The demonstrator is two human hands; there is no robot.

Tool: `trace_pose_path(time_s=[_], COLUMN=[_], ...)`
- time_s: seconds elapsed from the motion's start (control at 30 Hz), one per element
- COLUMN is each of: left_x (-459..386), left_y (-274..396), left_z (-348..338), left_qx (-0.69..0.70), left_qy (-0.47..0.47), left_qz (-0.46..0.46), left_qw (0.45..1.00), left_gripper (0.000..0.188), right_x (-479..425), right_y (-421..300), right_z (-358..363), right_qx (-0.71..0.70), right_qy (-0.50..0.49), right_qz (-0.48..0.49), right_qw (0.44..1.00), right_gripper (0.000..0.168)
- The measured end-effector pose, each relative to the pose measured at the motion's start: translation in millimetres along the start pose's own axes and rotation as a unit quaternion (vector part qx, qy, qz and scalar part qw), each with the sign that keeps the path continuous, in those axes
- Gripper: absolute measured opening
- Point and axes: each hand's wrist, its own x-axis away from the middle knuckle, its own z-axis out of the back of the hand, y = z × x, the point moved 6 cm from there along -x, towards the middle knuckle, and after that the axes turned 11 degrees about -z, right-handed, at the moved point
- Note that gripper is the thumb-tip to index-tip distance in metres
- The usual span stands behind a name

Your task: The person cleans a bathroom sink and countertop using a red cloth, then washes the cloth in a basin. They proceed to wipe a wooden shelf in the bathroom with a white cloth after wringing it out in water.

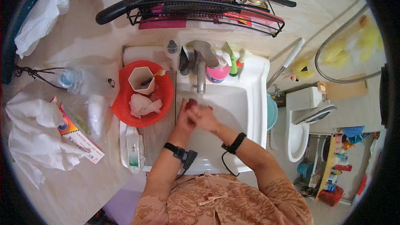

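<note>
Below the metal faucet point(201, 72), my hands meet over the white washbasin point(231, 97). My left hand point(184, 122) holds a small dark red item point(191, 103), whose kind is not clear. Blurred by motion, my right hand point(204, 117) lies against the left hand and covers part of the item. A bit of red also shows at the right hand's far side. What the right fingers grip is hidden. Both wrists wear black straps, with a dark device on the left one.
Left of the faucet, a red plastic basin point(168, 100) holds a white hexagonal cup point(140, 79), a brush and crumpled white material. A pink pump bottle point(217, 72) and a green tube point(232, 61) stand behind the bowl. Above hangs a wire rack point(206, 4) with hairbrushes.
</note>
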Motion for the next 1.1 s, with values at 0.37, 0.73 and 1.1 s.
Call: trace_pose_path(time_s=[0.37, 0.73, 1.1], left_x=[-18.2, 11.9, 5.9], left_y=[-8.7, 10.4, 7.9], left_z=[11.0, -31.8, 4.3], left_qx=[0.021, -0.112, -0.142], left_qy=[-0.099, 0.119, -0.144], left_qz=[-0.07, -0.014, -0.219], left_qw=[0.992, 0.986, 0.955], left_gripper=[0.033, 0.057, 0.028], right_x=[13.0, -35.0, 18.3], right_y=[-32.3, 71.9, -60.9], right_z=[9.5, 26.0, 17.8], right_qx=[0.047, -0.051, -0.067], right_qy=[0.153, 0.111, 0.015], right_qz=[0.025, -0.212, 0.106], right_qw=[0.987, 0.97, 0.992], right_gripper=[0.035, 0.036, 0.029])
